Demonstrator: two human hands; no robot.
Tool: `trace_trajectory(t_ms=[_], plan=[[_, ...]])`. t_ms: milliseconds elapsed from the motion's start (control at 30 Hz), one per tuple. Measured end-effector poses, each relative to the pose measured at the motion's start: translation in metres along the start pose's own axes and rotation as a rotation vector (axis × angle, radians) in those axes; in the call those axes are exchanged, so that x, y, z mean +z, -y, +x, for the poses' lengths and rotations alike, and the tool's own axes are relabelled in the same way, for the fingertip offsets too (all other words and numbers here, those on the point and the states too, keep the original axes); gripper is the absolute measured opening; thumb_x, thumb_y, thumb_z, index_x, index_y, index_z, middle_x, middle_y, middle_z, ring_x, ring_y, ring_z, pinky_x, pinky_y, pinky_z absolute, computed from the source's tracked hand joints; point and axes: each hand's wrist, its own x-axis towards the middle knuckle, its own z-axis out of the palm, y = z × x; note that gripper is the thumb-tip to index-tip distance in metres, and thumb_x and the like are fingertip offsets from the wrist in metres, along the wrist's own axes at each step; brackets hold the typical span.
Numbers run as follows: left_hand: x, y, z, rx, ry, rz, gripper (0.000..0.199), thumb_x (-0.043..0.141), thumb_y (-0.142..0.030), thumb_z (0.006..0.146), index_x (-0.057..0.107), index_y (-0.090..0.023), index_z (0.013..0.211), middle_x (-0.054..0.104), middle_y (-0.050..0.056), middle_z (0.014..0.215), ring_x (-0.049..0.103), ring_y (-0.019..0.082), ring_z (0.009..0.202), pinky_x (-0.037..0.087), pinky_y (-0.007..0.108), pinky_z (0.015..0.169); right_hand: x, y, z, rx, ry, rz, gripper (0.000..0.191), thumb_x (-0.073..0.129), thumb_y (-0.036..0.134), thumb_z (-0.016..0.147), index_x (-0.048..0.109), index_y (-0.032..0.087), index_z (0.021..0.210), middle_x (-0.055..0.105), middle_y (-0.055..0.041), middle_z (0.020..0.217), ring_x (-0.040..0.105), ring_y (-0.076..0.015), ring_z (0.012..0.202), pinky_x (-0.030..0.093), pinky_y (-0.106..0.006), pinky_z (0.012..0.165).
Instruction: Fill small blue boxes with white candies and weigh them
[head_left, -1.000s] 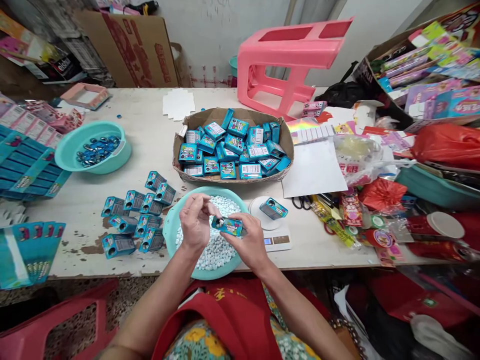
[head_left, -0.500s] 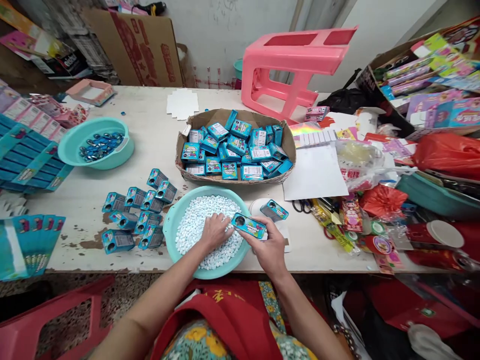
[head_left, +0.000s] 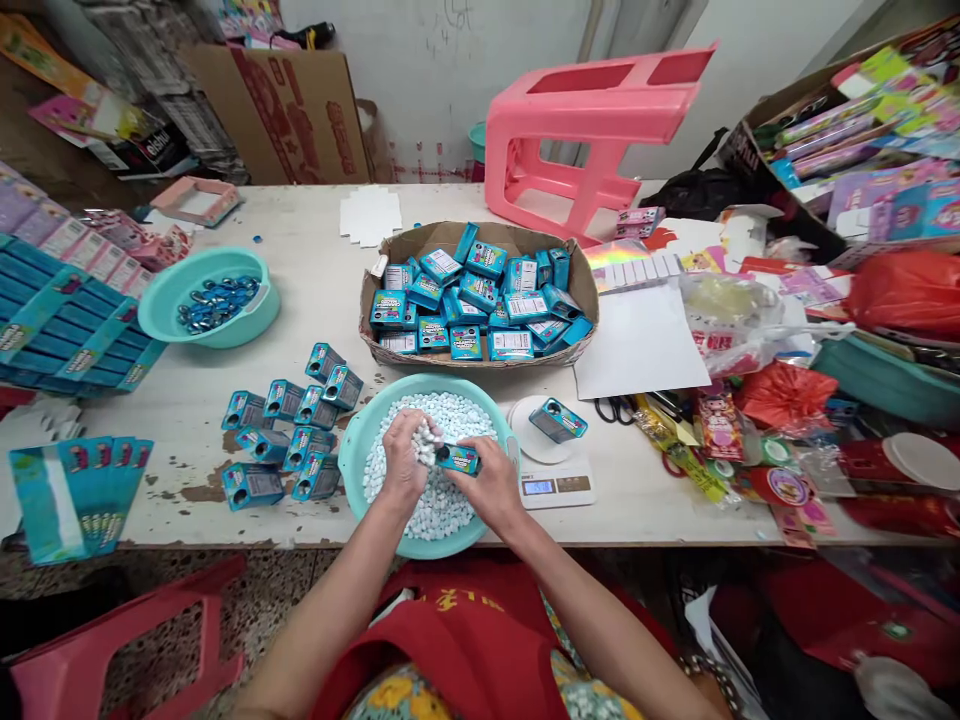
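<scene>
My left hand [head_left: 406,460] is closed round a clump of white candies [head_left: 426,443], held against the open end of a small blue candy box [head_left: 459,458]. That box lies tilted in my right hand [head_left: 491,485], its opening turned to the left. Both hands are over a teal basin [head_left: 351,440] full of loose white candies [head_left: 442,515]. Right of the basin, another blue box [head_left: 558,420] rests on the round plate of a white digital scale [head_left: 576,484]. Several blue boxes [head_left: 296,447] with a round dark window stand in a group left of the basin.
Behind the basin a cut-down carton [head_left: 480,359] holds many blue boxes. A second teal basin [head_left: 259,318] at the left contains blue foil-wrapped pieces. An upturned pink stool [head_left: 600,95], scissors [head_left: 616,409] and mixed packaging lie to the right. Flat blue packs [head_left: 82,495] are at front left.
My left hand has come up out of the white candies with a handful and met the box. My right hand has brought the box left over the basin, uncovering the scale's display.
</scene>
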Motion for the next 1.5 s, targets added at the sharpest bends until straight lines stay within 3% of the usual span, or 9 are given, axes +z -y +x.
trace_trajectory(t_ms=[67, 167, 433, 800, 1133, 1300, 1400, 1500], plan=[[0.007, -0.007, -0.006, 0.070, -0.007, -0.001, 0.015, 0.062, -0.030, 0.071, 0.057, -0.017, 0.066, 0.060, 0.001, 0.067, 0.058, 0.014, 0.064, 0.046, 0.025, 0.060, 0.005, 0.007, 0.001, -0.010, 0.019, -0.032, 0.024, 0.064, 0.019, 0.070, 0.061, 0.022, 0.093, 0.064, -0.0036, 0.091, 0.059, -0.0229, 0.089, 0.046, -0.034, 0.078], [0.012, -0.013, -0.007, 0.163, -0.015, 0.017, 0.015, 0.060, -0.028, 0.074, 0.059, -0.016, 0.066, 0.061, 0.001, 0.068, 0.059, 0.014, 0.067, 0.047, 0.027, 0.070, 0.005, 0.016, 0.003, -0.014, 0.001, -0.055, 0.027, 0.064, 0.018, 0.069, 0.061, 0.022, 0.095, 0.065, -0.0037, 0.094, 0.059, -0.0234, 0.093, 0.045, -0.035, 0.081], [0.025, -0.020, -0.004, 0.159, -0.092, -0.059, 0.021, 0.065, -0.034, 0.074, 0.054, -0.017, 0.070, 0.056, -0.003, 0.064, 0.058, 0.012, 0.060, 0.047, 0.026, 0.062, -0.006, 0.023, 0.008, -0.016, -0.005, -0.018, 0.025, 0.065, 0.020, 0.069, 0.061, 0.022, 0.094, 0.065, -0.0032, 0.093, 0.060, -0.0222, 0.091, 0.046, -0.034, 0.080], [0.029, -0.016, -0.004, 0.178, -0.065, 0.050, 0.024, 0.064, -0.034, 0.075, 0.052, -0.015, 0.066, 0.053, -0.003, 0.060, 0.050, 0.008, 0.049, 0.037, 0.020, 0.047, -0.004, 0.015, 0.010, 0.012, -0.056, 0.027, 0.024, 0.067, 0.019, 0.067, 0.061, 0.021, 0.091, 0.064, -0.0021, 0.090, 0.059, -0.0212, 0.089, 0.045, -0.032, 0.078], [0.033, -0.025, -0.005, 0.218, 0.042, 0.054, 0.023, 0.058, -0.037, 0.080, 0.054, -0.016, 0.071, 0.050, -0.003, 0.054, 0.049, 0.009, 0.045, 0.038, 0.021, 0.045, 0.000, 0.018, 0.011, -0.021, -0.043, 0.098, 0.027, 0.069, 0.017, 0.067, 0.062, 0.022, 0.093, 0.063, -0.0020, 0.090, 0.058, -0.0207, 0.088, 0.045, -0.031, 0.077], [0.024, -0.024, 0.003, 0.230, -0.029, 0.091, 0.025, 0.061, -0.037, 0.079, 0.055, -0.015, 0.067, 0.051, -0.002, 0.056, 0.050, 0.009, 0.050, 0.041, 0.021, 0.049, 0.004, 0.018, 0.015, 0.004, -0.036, 0.134, 0.027, 0.072, 0.019, 0.066, 0.061, 0.021, 0.091, 0.063, -0.0013, 0.088, 0.058, -0.0201, 0.087, 0.045, -0.031, 0.076], [0.025, -0.019, -0.003, 0.210, 0.001, 0.173, 0.026, 0.061, -0.038, 0.078, 0.055, -0.015, 0.066, 0.051, -0.002, 0.057, 0.050, 0.009, 0.050, 0.041, 0.021, 0.050, 0.009, 0.018, 0.019, 0.027, -0.041, 0.106, 0.027, 0.072, 0.019, 0.065, 0.062, 0.021, 0.090, 0.062, -0.0014, 0.087, 0.058, -0.0205, 0.085, 0.045, -0.031, 0.075], [0.025, -0.020, -0.006, 0.199, 0.009, 0.106, 0.026, 0.060, -0.039, 0.079, 0.054, -0.016, 0.068, 0.050, -0.002, 0.058, 0.049, 0.009, 0.051, 0.040, 0.022, 0.050, 0.006, 0.016, 0.018, 0.028, -0.033, 0.139, 0.028, 0.072, 0.018, 0.065, 0.063, 0.021, 0.091, 0.063, -0.0015, 0.088, 0.059, -0.0206, 0.086, 0.046, -0.032, 0.077]])
